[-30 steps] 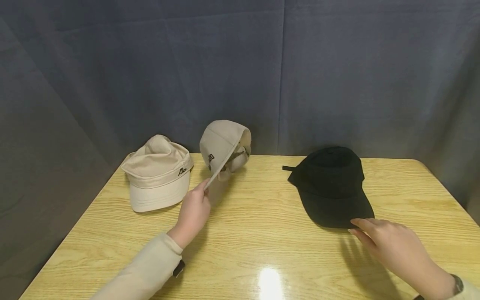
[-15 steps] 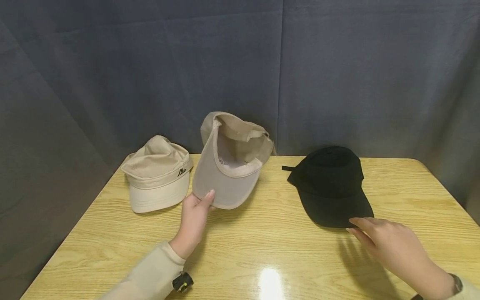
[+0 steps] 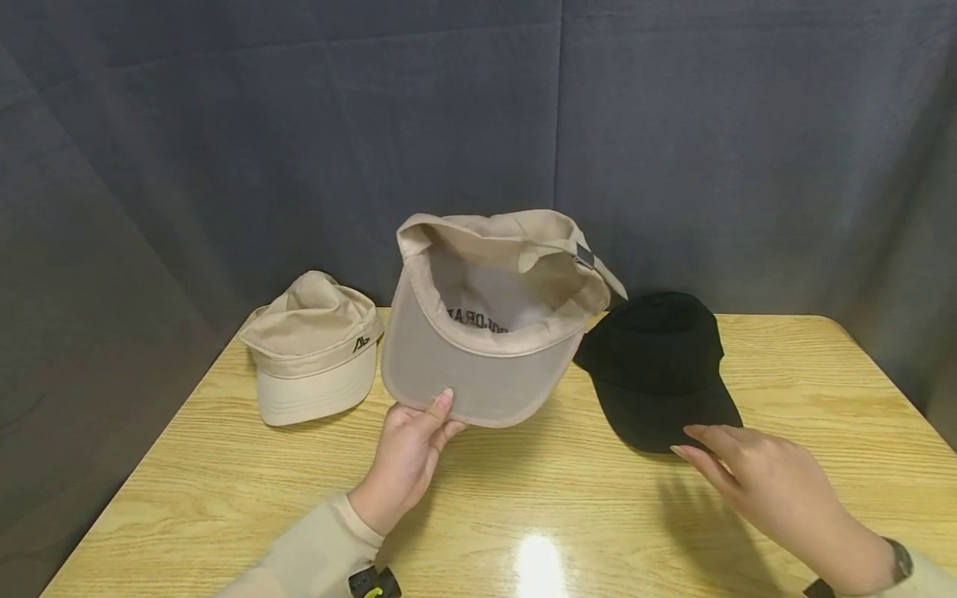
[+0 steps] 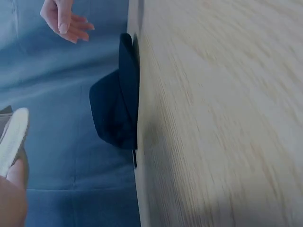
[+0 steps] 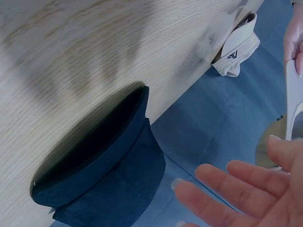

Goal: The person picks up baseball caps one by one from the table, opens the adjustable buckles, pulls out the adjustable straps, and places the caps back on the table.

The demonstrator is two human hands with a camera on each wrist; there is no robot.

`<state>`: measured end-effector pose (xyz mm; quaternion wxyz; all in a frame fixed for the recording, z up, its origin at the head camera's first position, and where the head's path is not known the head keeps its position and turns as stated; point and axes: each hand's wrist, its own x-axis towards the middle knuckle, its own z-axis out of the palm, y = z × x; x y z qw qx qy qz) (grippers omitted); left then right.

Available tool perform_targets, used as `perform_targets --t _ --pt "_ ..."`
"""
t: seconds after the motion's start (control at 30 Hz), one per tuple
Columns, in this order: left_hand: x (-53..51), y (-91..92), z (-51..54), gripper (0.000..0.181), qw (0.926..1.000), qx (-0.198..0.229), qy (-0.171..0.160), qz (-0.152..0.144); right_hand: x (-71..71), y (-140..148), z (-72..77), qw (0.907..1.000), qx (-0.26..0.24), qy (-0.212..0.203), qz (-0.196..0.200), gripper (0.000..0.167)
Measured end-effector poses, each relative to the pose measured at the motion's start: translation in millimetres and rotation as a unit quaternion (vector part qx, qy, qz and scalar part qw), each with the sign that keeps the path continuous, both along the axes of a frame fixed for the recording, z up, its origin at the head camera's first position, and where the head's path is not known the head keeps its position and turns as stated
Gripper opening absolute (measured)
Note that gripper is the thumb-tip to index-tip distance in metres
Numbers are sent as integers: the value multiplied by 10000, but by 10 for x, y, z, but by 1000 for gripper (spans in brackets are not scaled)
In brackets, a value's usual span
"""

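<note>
My left hand point(image 3: 407, 461) pinches the brim of a beige cap point(image 3: 478, 382), thumb on the underside. The cap is raised off the table with its hollow facing me; mirrored lettering and the back strap with a buckle show. At the left wrist view's edge only part of this brim point(image 4: 14, 137) appears. My right hand point(image 3: 777, 490) hovers just in front of the black cap's brim, holding nothing. Its fingers are spread and relaxed in the right wrist view, apart from the black cap point(image 5: 113, 175). That cap point(image 3: 658, 365) sits upright on the table, brim toward me.
A second beige cap point(image 3: 314, 349) with a dark logo and a slouched crown rests on the left of the wooden table point(image 3: 598, 531). Behind the table hangs a dark grey curtain point(image 3: 449, 108). Light glares off the tabletop near its front.
The held cap has turned from side-on to show its inside, and has come up and rightward, nearer me. My right hand has shifted slightly left and up, still by the black brim.
</note>
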<state>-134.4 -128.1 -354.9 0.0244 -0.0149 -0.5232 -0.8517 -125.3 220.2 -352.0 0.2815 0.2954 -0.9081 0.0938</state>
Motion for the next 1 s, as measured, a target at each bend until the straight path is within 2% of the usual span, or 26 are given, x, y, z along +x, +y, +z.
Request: perform_targets --t 0.23,0.4,0.53,0.73,0.9,1.0 --pt "48 27 1 20 9989 330 33 -343 24 -43 37 9998 -194 28 85 46" --pt "77 47 -16 25 9983 353 -14 -454 12 -99 80 9972 -548 304 416 55" --pt "96 62 -40 25 9984 256 99 -496 5 -145 113 9945 -713 542 535 61" --pt "112 75 -71 24 9973 266 325 -602 6 -200 171 9937 -813 656 395 68" --pt "122 87 -74 26 9975 195 251 -634 9 -240 250 9943 -993 361 172 73" --pt "128 88 -63 24 9975 163 206 -659 -2 -277 287 9934 -1062 408 141 73"
